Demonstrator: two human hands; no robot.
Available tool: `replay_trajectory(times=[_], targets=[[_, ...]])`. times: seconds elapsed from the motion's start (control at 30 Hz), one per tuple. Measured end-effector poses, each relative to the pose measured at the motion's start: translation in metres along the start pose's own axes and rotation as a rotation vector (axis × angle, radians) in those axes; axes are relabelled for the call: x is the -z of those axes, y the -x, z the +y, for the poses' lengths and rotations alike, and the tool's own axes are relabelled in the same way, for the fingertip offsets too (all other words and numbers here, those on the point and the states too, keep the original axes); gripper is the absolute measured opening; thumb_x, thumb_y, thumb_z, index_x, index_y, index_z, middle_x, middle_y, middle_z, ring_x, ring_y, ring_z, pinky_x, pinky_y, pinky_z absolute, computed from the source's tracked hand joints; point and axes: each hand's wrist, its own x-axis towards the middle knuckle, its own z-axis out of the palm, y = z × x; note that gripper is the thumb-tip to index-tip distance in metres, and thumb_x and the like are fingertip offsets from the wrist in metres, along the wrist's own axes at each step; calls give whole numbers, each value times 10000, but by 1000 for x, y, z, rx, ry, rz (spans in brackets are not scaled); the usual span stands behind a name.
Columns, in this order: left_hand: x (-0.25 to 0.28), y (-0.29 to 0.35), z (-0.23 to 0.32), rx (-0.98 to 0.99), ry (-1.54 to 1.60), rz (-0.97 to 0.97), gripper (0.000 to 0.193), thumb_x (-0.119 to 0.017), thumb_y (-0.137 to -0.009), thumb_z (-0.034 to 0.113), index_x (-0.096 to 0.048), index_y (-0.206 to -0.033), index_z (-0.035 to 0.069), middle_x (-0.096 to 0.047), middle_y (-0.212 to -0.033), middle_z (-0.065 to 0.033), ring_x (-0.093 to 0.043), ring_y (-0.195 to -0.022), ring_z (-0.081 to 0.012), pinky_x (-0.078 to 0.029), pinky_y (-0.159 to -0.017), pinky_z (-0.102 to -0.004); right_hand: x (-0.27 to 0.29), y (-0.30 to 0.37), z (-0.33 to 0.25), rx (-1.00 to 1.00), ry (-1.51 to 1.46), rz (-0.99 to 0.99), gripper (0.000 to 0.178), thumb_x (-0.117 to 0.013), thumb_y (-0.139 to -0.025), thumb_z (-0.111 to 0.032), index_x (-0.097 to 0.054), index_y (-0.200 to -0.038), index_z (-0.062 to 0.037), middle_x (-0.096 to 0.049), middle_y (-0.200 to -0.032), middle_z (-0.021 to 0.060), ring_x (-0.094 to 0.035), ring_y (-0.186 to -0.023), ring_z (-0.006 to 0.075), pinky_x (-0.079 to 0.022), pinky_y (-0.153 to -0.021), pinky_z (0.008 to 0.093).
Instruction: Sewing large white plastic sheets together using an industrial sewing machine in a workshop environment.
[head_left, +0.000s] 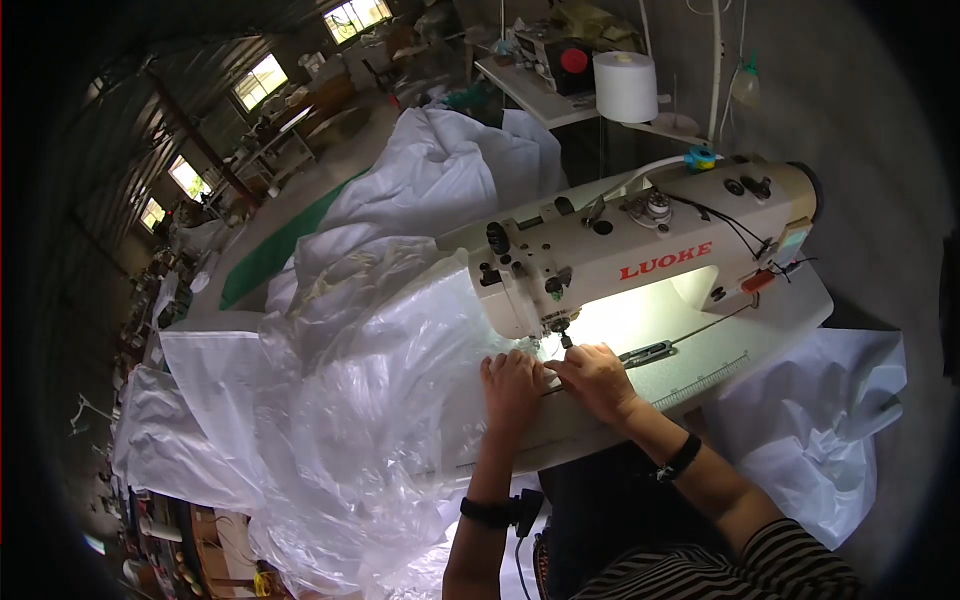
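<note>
My left hand (pixel 513 385) is closed at the edge of a thin, shiny plastic sheet (pixel 390 350), just in front of the needle area of a white sewing machine (pixel 650 250). Right beside it, my right hand (pixel 597 378) is pinched, fingertips almost meeting the left ones. What lies between the right fingertips is too small to make out. The sheet spreads leftward in crumpled folds and hangs over the table's front. A lamp under the machine's arm lights the spot brightly. Both wrists carry black bands.
Heaped white fabric (pixel 420 170) lies behind and left of the machine. A slim metal tool (pixel 648 353) rests on the table (pixel 720 375), right of my hands. A white thread cone (pixel 626 88) stands at the back. More white sheeting (pixel 820 420) hangs at the right.
</note>
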Motion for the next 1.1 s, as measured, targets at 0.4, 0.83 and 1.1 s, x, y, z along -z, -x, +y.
replay_trajectory(times=[0.4,0.83,1.1], targets=[[-3,-5,-7,124,149,52,123,-706,-817,236,-668,-875,135,-651,-898,-36,-604,-922,-250,-382,-984,-432,-3,4,5,-44,36,-21,192,-629,-869,-148,-674,-1052,-184,-540,-867,25,-577,-838,212,-436,-794,383],[-13,-26,-22,226,174,-26,137,-735,-781,264,-710,-811,134,-681,-875,-27,-629,-917,-241,-402,-957,-405,-17,-1,17,-48,94,13,165,-592,-879,-182,-678,-1020,-194,-570,-864,26,-601,-859,217,-451,-793,389],[-17,-26,-27,202,181,4,137,-724,-799,261,-719,-812,125,-671,-799,-27,-639,-879,-240,-412,-940,-403,-21,-6,14,-58,87,34,150,-577,-873,-184,-669,-992,-190,-567,-851,27,-598,-852,215,-448,-794,396]])
